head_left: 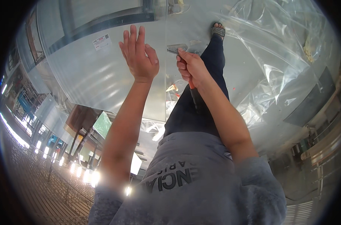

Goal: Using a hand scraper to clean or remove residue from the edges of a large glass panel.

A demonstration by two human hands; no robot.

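My left hand (141,56) is open, its fingers stretched out over a translucent ribbed plastic sheet (103,80). Whether the palm rests on the sheet or hovers just above it is hard to tell. In my right hand (192,66), closed round the grip, is a hand tool (193,90) with an orange and black handle and a grey metal head (176,48). Its exact kind is unclear. The metal head points left, at the sheet's right edge, and my thumb lies along it. A white label (102,42) is stuck on the sheet.
Crumpled clear plastic film (270,75) spreads over the grey floor (249,67) to the right. My sandalled foot (218,30) stands beyond my right hand. Small scraps (172,87) lie beside the sheet's edge. Racks and stacked panels (52,112) stand at the left.
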